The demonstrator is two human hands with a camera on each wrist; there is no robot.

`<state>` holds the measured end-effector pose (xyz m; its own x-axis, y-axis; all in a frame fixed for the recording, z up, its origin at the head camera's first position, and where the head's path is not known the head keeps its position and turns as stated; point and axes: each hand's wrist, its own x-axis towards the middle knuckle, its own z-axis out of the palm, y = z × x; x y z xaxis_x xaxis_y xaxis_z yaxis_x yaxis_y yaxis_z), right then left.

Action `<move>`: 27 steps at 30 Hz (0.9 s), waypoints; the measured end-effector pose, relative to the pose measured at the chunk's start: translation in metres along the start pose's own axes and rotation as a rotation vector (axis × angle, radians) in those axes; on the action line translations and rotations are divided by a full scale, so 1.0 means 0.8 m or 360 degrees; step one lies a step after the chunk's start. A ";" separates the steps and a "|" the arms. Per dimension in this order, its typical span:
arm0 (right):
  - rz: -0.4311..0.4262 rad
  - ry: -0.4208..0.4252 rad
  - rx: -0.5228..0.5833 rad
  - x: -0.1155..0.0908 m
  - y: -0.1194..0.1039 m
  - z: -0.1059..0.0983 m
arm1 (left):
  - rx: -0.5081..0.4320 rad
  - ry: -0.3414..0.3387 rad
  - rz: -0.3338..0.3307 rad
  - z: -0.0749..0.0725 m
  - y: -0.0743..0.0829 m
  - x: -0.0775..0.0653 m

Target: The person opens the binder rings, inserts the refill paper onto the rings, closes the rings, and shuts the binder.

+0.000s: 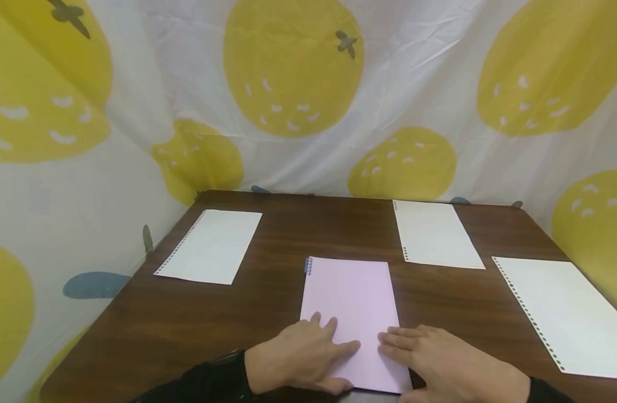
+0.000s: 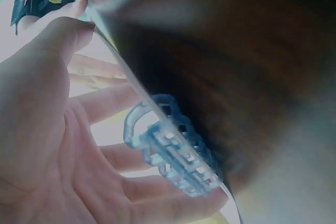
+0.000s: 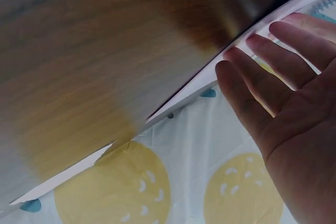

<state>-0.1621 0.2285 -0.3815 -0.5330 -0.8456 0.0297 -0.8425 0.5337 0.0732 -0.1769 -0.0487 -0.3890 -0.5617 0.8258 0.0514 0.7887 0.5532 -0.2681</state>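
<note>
A pink loose-leaf notebook lies on the dark wooden table in front of me. Blue plastic rings show at its upper left edge, and the left wrist view shows this blue ring binding up close, beside the fingers. My left hand rests on the lower left of the notebook with fingers spread and thumb near the bottom edge. On the lower right side, my right hand touches the notebook with extended fingers. The right wrist view also has those straight fingers along the notebook's edge.
White sheets with punched holes lie around the wooden table: one sheet at the left, another sheet at the back right, and a third sheet at the right. Behind hangs a curtain with yellow fruit prints.
</note>
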 end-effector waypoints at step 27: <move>-0.0005 -0.0033 0.0214 -0.008 0.020 0.000 | -0.0166 -0.0205 -0.0005 -0.004 -0.004 0.004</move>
<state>-0.1723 0.2428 -0.3802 -0.5310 -0.8473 0.0087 -0.8461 0.5295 -0.0610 -0.1804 -0.0472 -0.3849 -0.5861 0.8069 -0.0734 0.8049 0.5696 -0.1663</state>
